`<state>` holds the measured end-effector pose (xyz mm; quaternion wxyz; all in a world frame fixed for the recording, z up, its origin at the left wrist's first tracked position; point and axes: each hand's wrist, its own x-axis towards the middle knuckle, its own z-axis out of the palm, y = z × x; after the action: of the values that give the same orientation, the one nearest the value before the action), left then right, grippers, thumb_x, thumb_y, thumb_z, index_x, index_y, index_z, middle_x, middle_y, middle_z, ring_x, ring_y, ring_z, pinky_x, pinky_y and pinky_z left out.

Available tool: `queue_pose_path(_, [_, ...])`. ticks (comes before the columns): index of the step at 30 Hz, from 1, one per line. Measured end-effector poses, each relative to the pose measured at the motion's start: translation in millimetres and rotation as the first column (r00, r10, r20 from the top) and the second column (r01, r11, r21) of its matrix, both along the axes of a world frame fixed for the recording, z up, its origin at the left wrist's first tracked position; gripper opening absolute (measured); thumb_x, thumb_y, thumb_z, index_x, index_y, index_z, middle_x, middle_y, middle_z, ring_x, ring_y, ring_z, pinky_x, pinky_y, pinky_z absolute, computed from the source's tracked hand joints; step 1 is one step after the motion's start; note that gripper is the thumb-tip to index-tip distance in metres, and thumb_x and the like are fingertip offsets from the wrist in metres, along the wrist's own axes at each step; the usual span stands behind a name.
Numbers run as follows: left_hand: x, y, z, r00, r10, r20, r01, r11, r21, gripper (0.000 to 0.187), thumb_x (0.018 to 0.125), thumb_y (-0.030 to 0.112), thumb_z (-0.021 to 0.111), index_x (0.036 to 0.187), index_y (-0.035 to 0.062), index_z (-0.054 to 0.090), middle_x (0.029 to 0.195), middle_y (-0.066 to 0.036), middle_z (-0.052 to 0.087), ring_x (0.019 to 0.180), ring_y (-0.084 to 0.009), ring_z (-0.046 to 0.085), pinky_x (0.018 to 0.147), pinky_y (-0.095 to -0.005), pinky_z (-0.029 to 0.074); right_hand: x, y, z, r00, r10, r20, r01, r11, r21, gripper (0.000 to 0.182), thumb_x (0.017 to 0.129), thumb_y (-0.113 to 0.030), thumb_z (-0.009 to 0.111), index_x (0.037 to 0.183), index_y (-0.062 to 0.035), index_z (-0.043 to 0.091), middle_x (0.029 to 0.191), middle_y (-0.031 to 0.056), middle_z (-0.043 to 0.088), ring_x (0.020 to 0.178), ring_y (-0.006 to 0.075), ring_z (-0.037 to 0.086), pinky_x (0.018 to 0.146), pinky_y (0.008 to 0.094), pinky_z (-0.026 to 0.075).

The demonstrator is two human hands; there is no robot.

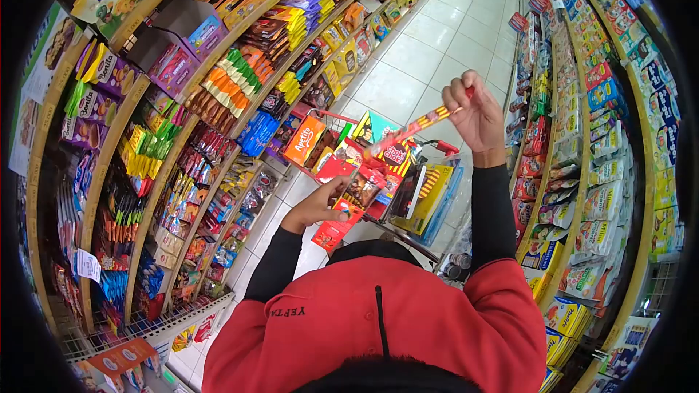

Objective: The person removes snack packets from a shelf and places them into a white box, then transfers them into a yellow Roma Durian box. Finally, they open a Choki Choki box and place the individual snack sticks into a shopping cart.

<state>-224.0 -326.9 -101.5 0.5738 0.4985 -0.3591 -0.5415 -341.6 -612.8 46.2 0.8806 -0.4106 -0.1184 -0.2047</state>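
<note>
Raised at the right, my right hand (475, 110) is closed round one end of a long, thin red and yellow packet (422, 124), which slants down to the left over the cart. My left hand (318, 206) is at the near left side of the cart, its fingers round a red box (339, 224) with an open top. Small red packets (364, 188) show just beyond that box. Below both hands, the shopping cart (329, 113) holds an orange Apetito box (304, 141), a Choki Choki box (397, 156) and a yellow flat pack (435, 188).
Shelves of bagged and boxed snacks (226, 87) curve along the left side. More shelves with hanging packets (604, 189) line the right. White floor tiles (429, 29) run up the aisle between them. Yellow boxes (564, 327) stand at the lower right.
</note>
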Motion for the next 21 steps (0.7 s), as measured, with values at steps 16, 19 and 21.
queue_pose_path(16, [11, 16, 29, 0.995, -0.032, 0.099, 0.028, 0.999, 0.036, 0.092, 0.056, 0.04, 0.081, 0.124, -0.0001, 0.035, 0.113, -0.009, 0.046, 0.108, -0.0183, 0.044, 0.093, -0.0288, 0.033, 15, 51, 8, 0.892, -0.211, -0.4, -0.151, 0.695, -0.703, 0.059, 0.075, 0.009, 0.055, 0.129, -0.0071, 0.038, 0.097, 0.0088, 0.059, 0.086, 0.015, 0.06, 0.065, 0.0212, 0.047])
queue_pose_path(19, [12, 18, 29, 0.988, -0.036, 0.15, 0.02, 0.994, 0.112, 0.1, 0.052, 0.048, 0.08, 0.129, 0.0053, 0.033, 0.117, -0.006, 0.045, 0.111, -0.0179, 0.044, 0.093, -0.0318, 0.034, 17, 53, 8, 0.863, -0.363, -0.352, -0.116, 0.535, -0.837, 0.06, 0.069, 0.009, 0.062, 0.123, -0.0068, 0.045, 0.089, 0.0071, 0.061, 0.08, 0.0135, 0.06, 0.062, 0.0221, 0.047])
queue_pose_path(21, [10, 17, 39, 0.988, -0.017, 0.153, -0.002, 0.992, 0.127, 0.097, 0.053, 0.047, 0.079, 0.128, 0.0056, 0.033, 0.117, -0.006, 0.045, 0.111, -0.018, 0.044, 0.092, -0.032, 0.035, 21, 68, 9, 0.844, -0.478, -0.241, -0.049, 0.379, -0.924, 0.057, 0.065, 0.006, 0.067, 0.118, -0.0059, 0.05, 0.085, 0.0065, 0.062, 0.07, 0.0127, 0.06, 0.06, 0.0236, 0.047])
